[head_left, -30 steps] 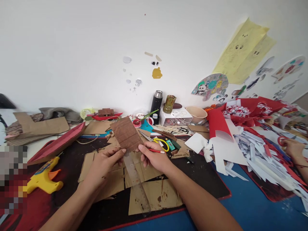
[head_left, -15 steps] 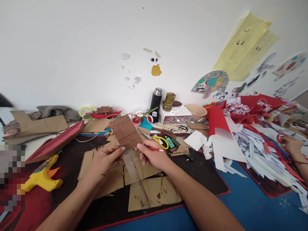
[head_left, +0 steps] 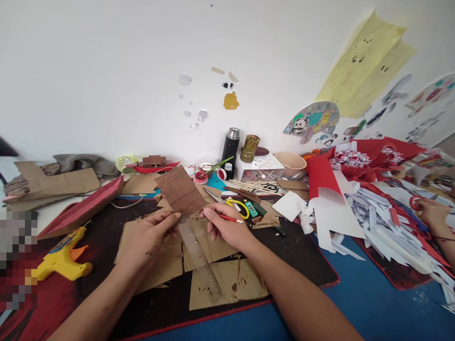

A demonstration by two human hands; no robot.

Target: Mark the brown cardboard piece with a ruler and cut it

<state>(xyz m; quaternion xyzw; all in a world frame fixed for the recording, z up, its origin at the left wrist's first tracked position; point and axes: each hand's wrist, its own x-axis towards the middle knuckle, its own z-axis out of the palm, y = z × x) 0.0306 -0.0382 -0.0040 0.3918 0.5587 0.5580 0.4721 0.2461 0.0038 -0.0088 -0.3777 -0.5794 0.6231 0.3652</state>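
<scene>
Near the middle of the frame, the left hand (head_left: 149, 239) and right hand (head_left: 222, 227) are both pinched on the lower edge of a brown painted cardboard piece (head_left: 179, 190), held tilted above the surface (head_left: 359, 303). The right hand also grips a thin red pencil (head_left: 230, 219). A clear plastic ruler (head_left: 197, 258) runs down from the hands over flat, stained tan cardboard sheets (head_left: 227, 284) on a dark mat (head_left: 302, 260). At lower left lies a yellow glue gun (head_left: 62, 260); just right of the hands are yellow-handled scissors (head_left: 238, 207). Behind stand a black flask (head_left: 230, 147) and a beige bowl (head_left: 290, 164). White paper strips (head_left: 377, 227) pile up at right, where another person's hand (head_left: 432, 213) shows at the edge.
</scene>
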